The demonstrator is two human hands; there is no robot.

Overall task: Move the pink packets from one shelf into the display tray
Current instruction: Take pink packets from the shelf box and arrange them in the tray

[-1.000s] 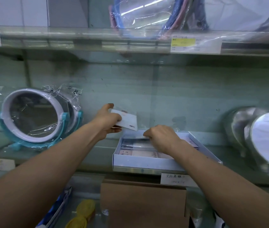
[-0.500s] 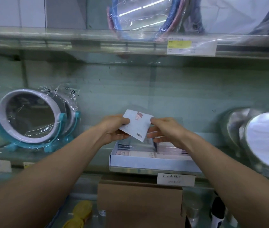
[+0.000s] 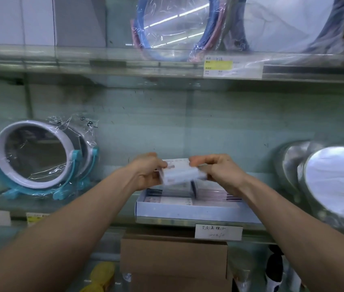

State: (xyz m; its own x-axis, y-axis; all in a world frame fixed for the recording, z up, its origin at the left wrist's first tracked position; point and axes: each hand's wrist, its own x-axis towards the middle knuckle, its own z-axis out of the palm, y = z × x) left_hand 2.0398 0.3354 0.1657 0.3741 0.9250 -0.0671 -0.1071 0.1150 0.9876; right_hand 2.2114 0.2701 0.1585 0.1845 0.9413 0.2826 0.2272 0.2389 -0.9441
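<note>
Both hands meet above the tray (image 3: 188,214), at frame centre. The left hand (image 3: 147,174) grips the left end of a packet (image 3: 181,173); the right hand (image 3: 222,171) grips its right end. Left fingers (image 3: 160,165) are curled round the edge. Right fingers (image 3: 198,160) pinch the top edge from above. The packet is white with pink print, motion-blurred, and held clear of the tray, just above its rear half.

The tray is a shallow white box standing at the front edge of the glass shelf (image 3: 112,207). More packets (image 3: 168,200) lie inside it in rows; their count cannot be told.

At 9 o'clock of the tray a round mirror (image 3: 34,153) on a teal stand stands upright in clear wrap, well apart. At 3 o'clock a chrome mirror (image 3: 335,182) tilts back, near the tray.

At 6 o'clock a handwritten label (image 3: 218,231) hangs on the shelf edge, with a brown carton (image 3: 173,260) below it. At 12 o'clock, on the upper shelf, a yellow price tag (image 3: 232,66) shows.
</note>
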